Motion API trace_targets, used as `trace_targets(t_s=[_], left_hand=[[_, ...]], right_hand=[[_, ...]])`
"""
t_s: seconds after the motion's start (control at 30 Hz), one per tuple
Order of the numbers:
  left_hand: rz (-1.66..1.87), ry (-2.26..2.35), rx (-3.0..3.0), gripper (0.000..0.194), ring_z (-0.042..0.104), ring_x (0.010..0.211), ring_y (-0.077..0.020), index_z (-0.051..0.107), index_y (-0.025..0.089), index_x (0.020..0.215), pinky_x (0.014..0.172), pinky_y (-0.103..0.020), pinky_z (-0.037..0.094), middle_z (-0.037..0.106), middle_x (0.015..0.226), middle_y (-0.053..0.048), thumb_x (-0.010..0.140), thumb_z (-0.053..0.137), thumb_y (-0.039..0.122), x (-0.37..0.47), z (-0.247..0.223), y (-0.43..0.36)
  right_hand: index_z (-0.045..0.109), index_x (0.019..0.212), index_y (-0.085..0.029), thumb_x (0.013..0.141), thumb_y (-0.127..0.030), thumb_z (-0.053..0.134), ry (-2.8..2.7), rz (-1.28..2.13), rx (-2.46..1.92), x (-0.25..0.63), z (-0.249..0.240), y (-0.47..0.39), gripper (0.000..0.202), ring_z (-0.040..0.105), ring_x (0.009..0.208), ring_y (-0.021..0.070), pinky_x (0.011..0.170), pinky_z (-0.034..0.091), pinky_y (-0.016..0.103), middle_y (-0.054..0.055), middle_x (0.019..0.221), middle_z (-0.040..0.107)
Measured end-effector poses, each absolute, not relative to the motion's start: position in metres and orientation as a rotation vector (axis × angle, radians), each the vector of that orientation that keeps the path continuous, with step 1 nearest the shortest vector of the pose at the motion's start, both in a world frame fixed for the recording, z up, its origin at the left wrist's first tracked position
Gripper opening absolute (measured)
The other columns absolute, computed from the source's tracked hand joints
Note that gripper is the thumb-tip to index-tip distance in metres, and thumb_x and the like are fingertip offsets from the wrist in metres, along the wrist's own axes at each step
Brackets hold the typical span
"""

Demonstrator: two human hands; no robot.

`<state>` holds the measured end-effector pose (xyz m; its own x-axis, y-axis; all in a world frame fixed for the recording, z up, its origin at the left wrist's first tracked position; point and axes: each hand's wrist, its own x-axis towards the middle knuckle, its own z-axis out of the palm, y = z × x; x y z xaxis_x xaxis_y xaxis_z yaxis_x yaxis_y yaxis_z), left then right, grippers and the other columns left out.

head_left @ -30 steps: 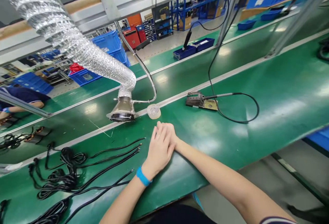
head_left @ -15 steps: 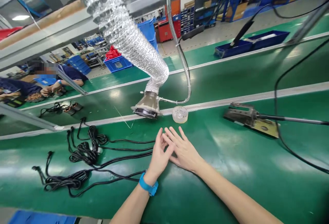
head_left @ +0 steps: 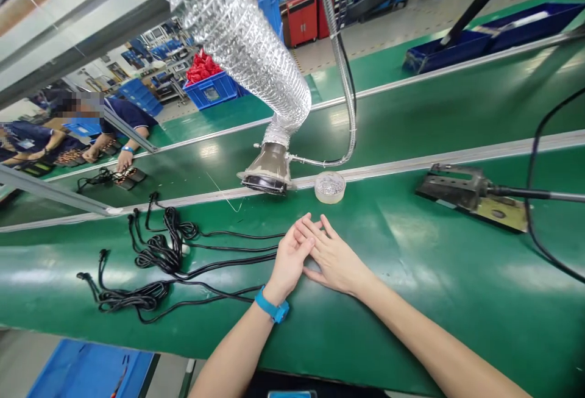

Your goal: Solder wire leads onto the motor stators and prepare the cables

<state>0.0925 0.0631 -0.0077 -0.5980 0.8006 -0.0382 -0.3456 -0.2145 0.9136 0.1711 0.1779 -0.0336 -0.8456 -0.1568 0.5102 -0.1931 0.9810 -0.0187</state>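
Observation:
Over the green bench top [head_left: 393,337], my left hand [head_left: 291,259] and my right hand [head_left: 336,258] touch each other, fingers overlapping. My right hand has its fingers spread, with no object visible in it. My left hand's fingers are partly hidden behind the right ones, and whether they hold anything does not show. Just beyond the hands sits a round clear dish [head_left: 329,187]. Black cables [head_left: 159,252] lie coiled to the left, their ends running behind my left wrist, which wears a blue band.
A silver duct [head_left: 256,44] with a funnel nozzle [head_left: 267,169] hangs over the bench. A soldering iron stand [head_left: 470,194] is at the right. Across the belt are blue trays [head_left: 448,50]. People work at the far left; a blue bin [head_left: 91,370] stands below.
The view has shifted, showing more of the bench's near edge. My hands have drawn closer together, fingers overlapping more. At the far left, a person's hand now reaches to a part on the belt.

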Motion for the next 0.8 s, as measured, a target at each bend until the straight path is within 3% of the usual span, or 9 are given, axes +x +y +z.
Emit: trace_targets(t_s=[0.3, 0.47, 0.57, 0.63, 0.7, 0.8], left_hand=[[1.948, 1.251, 0.56, 0.058, 0.058, 0.124, -0.0301, 0.047, 0.019, 0.143, 0.112, -0.049, 0.04, 0.06, 0.135, -0.016, 0.09, 0.067, 0.028, 0.081, -0.003, 0.061], [1.95, 1.21, 0.513, 0.053, 0.059, 0.122, -0.0294, 0.055, 0.017, 0.136, 0.111, -0.048, 0.038, 0.063, 0.13, -0.016, 0.086, 0.071, 0.028, 0.078, -0.003, 0.062], [1.986, 1.19, 0.405, 0.045, 0.062, 0.116, -0.0283, 0.063, 0.013, 0.123, 0.109, -0.045, 0.04, 0.066, 0.122, -0.015, 0.082, 0.074, 0.027, 0.072, -0.002, 0.063], [2.102, 1.118, 0.243, 0.026, 0.064, 0.104, -0.0213, 0.067, 0.013, 0.105, 0.101, -0.037, 0.044, 0.068, 0.108, -0.011, 0.084, 0.07, 0.028, 0.065, -0.001, 0.063], [2.21, 0.956, 0.076, 0.017, 0.059, 0.08, -0.0132, 0.061, 0.015, 0.083, 0.084, -0.03, 0.047, 0.061, 0.085, -0.004, 0.09, 0.062, 0.03, 0.058, 0.001, 0.062], [2.237, 0.731, -0.03, 0.03, 0.039, 0.059, -0.0101, 0.042, 0.018, 0.067, 0.064, -0.028, 0.04, 0.036, 0.067, 0.001, 0.094, 0.051, 0.028, 0.051, 0.004, 0.059]], right_hand=[[0.03, 0.152, -0.004, 0.092, -0.05, 0.054, -2.629, 0.106, 0.295, 0.17, -0.032, 0.172, 0.079, 0.017, 0.15, 0.0287, 0.123, 0.011, 0.057, 0.018, 0.158, 0.024], [0.028, 0.152, -0.004, 0.092, -0.044, 0.054, -2.637, 0.159, 0.293, 0.169, -0.033, 0.173, 0.076, 0.021, 0.149, 0.0302, 0.123, 0.015, 0.058, 0.019, 0.159, 0.022], [0.023, 0.154, -0.006, 0.093, -0.033, 0.053, -2.623, 0.221, 0.319, 0.17, -0.031, 0.176, 0.073, 0.025, 0.148, 0.0302, 0.122, 0.02, 0.059, 0.018, 0.157, 0.027], [0.022, 0.155, -0.009, 0.094, -0.025, 0.053, -2.58, 0.314, 0.321, 0.171, -0.031, 0.178, 0.07, 0.027, 0.147, 0.0293, 0.121, 0.025, 0.058, 0.017, 0.156, 0.032], [0.028, 0.153, -0.014, 0.093, -0.019, 0.053, -2.481, 0.457, 0.255, 0.173, -0.031, 0.179, 0.065, 0.033, 0.144, 0.0274, 0.118, 0.033, 0.055, 0.015, 0.152, 0.041], [0.047, 0.141, -0.019, 0.091, -0.014, 0.057, -2.311, 0.652, 0.12, 0.177, -0.033, 0.178, 0.051, 0.052, 0.126, 0.0238, 0.105, 0.048, 0.046, 0.012, 0.13, 0.06]])
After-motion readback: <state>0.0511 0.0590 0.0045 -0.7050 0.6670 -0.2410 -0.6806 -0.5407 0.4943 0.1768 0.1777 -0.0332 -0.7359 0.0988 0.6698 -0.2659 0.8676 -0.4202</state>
